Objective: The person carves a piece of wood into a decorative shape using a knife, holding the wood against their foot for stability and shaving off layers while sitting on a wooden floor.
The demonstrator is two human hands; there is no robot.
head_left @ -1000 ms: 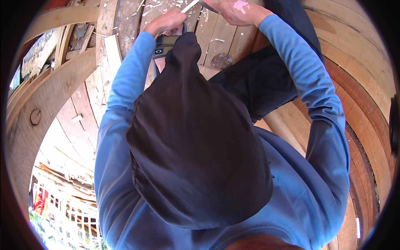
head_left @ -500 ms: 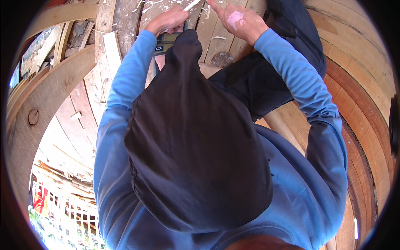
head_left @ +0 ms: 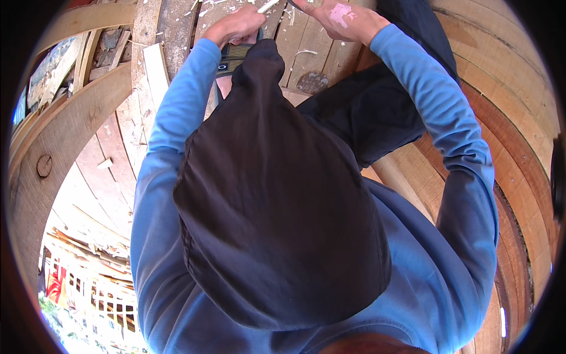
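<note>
At the top of the view my left hand is closed round a pale, thin wooden stick, which points away to the upper right. My right hand is to its right, with pink patches on its back. Its fingers are partly cut off by the upper edge, and a small dark edge of something shows at the fingertips, too little to name. Thin pale wood shavings lie scattered on the boards around both hands. Just below my left hand is a sandal strap on my foot.
Planks form the floor. My dark-trousered leg is bent at the right, beside stacked boards. A curved-looking wooden beam runs along the left. Lower left stands a white lattice basket near wood scraps. Dark cloth covers the middle.
My right hand has shifted a little right and up, away from my left hand. The left hand and stick have barely moved.
</note>
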